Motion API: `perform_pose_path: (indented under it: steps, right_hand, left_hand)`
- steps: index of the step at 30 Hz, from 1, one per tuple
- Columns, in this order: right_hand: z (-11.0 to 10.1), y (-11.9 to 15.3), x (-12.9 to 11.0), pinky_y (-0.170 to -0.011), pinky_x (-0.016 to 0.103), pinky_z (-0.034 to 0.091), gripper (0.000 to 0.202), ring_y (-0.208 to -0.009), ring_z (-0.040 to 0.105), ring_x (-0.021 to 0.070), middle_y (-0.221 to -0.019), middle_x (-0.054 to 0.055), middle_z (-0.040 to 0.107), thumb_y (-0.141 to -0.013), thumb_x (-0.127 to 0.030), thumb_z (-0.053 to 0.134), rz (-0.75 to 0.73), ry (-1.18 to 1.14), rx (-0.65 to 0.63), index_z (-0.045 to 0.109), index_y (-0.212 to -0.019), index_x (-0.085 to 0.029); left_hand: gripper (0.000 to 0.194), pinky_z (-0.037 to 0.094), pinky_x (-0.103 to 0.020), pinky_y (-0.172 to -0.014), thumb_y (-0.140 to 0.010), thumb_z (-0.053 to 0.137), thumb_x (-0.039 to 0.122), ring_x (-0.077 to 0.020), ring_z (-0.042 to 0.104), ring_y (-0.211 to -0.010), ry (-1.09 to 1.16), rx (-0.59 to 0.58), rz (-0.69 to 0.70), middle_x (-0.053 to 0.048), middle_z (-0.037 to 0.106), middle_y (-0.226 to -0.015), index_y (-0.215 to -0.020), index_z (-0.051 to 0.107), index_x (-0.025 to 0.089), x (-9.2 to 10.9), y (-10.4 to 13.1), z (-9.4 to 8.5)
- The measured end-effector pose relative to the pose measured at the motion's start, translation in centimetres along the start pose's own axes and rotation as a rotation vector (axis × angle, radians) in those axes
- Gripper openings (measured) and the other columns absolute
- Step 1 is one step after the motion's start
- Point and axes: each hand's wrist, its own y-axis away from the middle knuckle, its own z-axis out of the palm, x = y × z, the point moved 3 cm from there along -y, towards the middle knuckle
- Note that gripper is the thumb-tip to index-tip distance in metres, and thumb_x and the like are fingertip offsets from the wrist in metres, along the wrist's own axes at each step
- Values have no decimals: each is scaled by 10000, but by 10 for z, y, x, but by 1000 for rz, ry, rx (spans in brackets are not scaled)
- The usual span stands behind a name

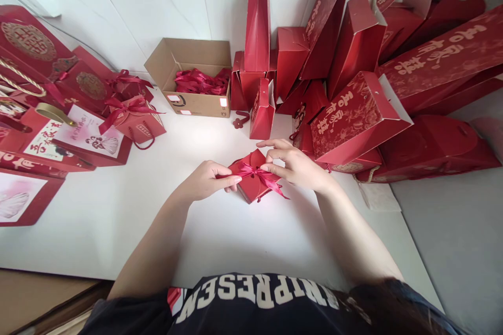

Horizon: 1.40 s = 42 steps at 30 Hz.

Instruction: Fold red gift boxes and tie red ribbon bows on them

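A small red gift box (248,190) sits on the white table in front of me, with a crimson ribbon bow (255,170) across its top. At the box's left side, my left hand (212,180) pinches one loop of the ribbon between thumb and fingers. On the right, my right hand (288,163) has thumb and a finger closed on the other side of the bow, its index finger stretched out above. A loose ribbon end hangs over the box's right front side.
An open cardboard box (202,103) of crimson ribbons stands behind. Red gift boxes and bags (353,120) crowd the right side. More red boxes, one with a bow (137,120), are stacked at left on the white table (157,241).
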Motion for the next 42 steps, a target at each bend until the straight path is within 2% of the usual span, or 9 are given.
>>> perform_pose_path:
  steps: [4,9,12,14,16,20,23,32,42]
  right_hand:
    - [1,-1,-7,-1029,505,399,260,-1261,496,266,-1325,84,573,-913,-363,607,-28,-13,78,559,-709,-209]
    - [0,0,-9,-1083,481,372,349,-1315,489,245,-1361,68,554,-939,-448,549,92,-217,-55,587,-694,-204]
    - [-3,3,-5,-1117,515,340,286,-1399,399,282,-1454,62,488,-884,-492,618,139,-212,-165,687,-788,-231]
    - [-5,5,-2,-1123,527,338,236,-1414,380,296,-1484,58,461,-856,-483,660,151,-188,-228,724,-866,-255]
    - [-5,6,0,-1101,520,376,227,-1399,405,293,-1479,54,470,-873,-471,642,151,-193,-270,735,-887,-265]
    - [-1,2,-3,-1073,490,418,262,-1374,436,273,-1455,55,490,-916,-465,583,119,-266,-271,733,-867,-256]
    - [3,-2,-6,-1119,442,363,276,-1356,449,245,-1407,61,526,-933,-449,567,76,-355,-258,716,-852,-232]
    - [8,-2,1,-1094,402,345,361,-1303,481,243,-1367,60,545,-932,-468,558,111,-421,-177,642,-711,-195]
    - [9,-3,3,-1098,433,337,318,-1312,466,231,-1396,56,508,-961,-393,534,62,-339,-209,651,-737,-200]
  left_hand:
    - [352,521,-289,-662,-843,608,488,-182,662,-665,26,-124,7,-67,736,-741,-730,781,202,3,4,0]
    - [410,425,-258,-529,-795,634,561,-160,604,-581,-114,-222,-111,-41,678,-640,-633,733,197,-1,14,-6]
    - [401,372,-253,-513,-814,612,577,-137,537,-570,-237,101,-85,1,609,-643,-690,648,197,-1,14,-16]
    - [309,425,-261,-600,-826,630,520,-163,586,-732,-278,395,38,-9,641,-817,-866,630,213,5,13,-20]
    - [299,479,-297,-763,-843,643,426,-201,595,-990,-271,528,215,-45,640,-1065,-1071,605,236,11,11,-15]
    - [215,455,-359,-995,-881,614,287,-214,508,-1233,-188,358,432,-65,557,-1283,-1091,642,257,17,2,5]
    - [47,460,-380,-1009,-869,634,266,-224,516,-1229,-149,295,425,-61,554,-1294,-874,648,222,14,-2,11]
    - [273,475,-377,-1001,-874,639,334,-229,570,-1172,14,228,411,-51,533,-1338,-668,546,179,4,-6,9]
    - [289,367,-439,-1119,-885,603,295,-259,476,-1303,-10,241,344,-31,519,-1404,-629,535,178,1,-9,7]
